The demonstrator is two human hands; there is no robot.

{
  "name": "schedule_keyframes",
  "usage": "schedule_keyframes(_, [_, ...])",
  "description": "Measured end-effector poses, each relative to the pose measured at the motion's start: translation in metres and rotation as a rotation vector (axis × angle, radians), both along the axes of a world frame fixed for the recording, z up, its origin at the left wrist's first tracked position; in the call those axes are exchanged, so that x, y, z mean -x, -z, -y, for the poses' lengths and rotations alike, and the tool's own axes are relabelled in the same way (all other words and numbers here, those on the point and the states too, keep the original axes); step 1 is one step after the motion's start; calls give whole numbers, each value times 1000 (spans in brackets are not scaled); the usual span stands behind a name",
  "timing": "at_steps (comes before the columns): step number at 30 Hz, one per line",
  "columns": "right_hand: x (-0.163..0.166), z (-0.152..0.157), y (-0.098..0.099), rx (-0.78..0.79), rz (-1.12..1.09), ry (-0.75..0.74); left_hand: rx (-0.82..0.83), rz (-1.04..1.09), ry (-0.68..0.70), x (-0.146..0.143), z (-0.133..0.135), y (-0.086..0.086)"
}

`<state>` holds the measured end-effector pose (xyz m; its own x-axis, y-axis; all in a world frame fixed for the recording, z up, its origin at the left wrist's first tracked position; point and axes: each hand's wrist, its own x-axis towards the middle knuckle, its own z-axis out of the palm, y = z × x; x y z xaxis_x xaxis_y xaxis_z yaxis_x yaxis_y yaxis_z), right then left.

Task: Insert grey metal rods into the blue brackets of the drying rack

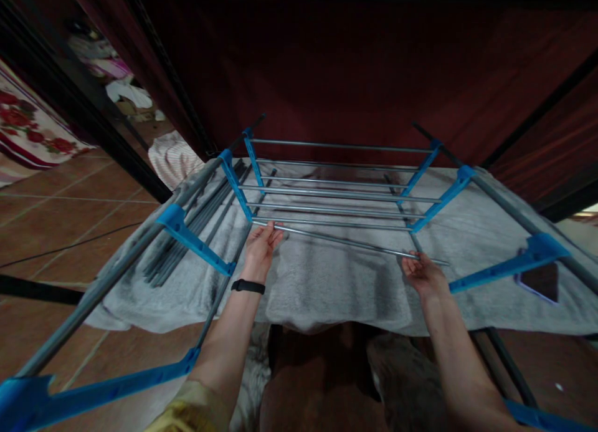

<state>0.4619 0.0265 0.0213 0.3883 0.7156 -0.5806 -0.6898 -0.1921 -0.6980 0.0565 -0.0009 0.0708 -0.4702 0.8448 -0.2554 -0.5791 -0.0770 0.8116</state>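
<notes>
A thin grey metal rod (336,238) slants across the front of a rack built from grey tubes and blue plastic brackets (196,242). My left hand (260,248), with a black band on the wrist, pinches the rod near its left end, beside the lower end of a left bracket. Close to the other end, the fingers of my right hand (423,273) grip the same rod, and its tip sticks out past them. Behind it, several crossbars (327,211) span the left and right brackets. A right-hand blue bracket (509,264) lies nearest my right hand.
Loose grey rods (191,226) lie bundled on the left of the grey cloth (327,288). A phone (539,281) rests on the right, partly behind a bracket. A dark red curtain (327,70) hangs behind. Tiled floor (56,232) shows at left.
</notes>
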Motion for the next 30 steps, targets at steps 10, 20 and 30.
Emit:
schedule_keyframes(10, [6, 3, -5, -12, -5, 22, -18, -40, 78, -13, 1, 0])
schedule_keyframes(20, [12, 4, -8, -6, -33, 19, 14, -40, 181, -29, -3, 9])
schedule_keyframes(30, [19, 3, -8, 14, -25, -14, 4, -35, 265, -43, -4, 16])
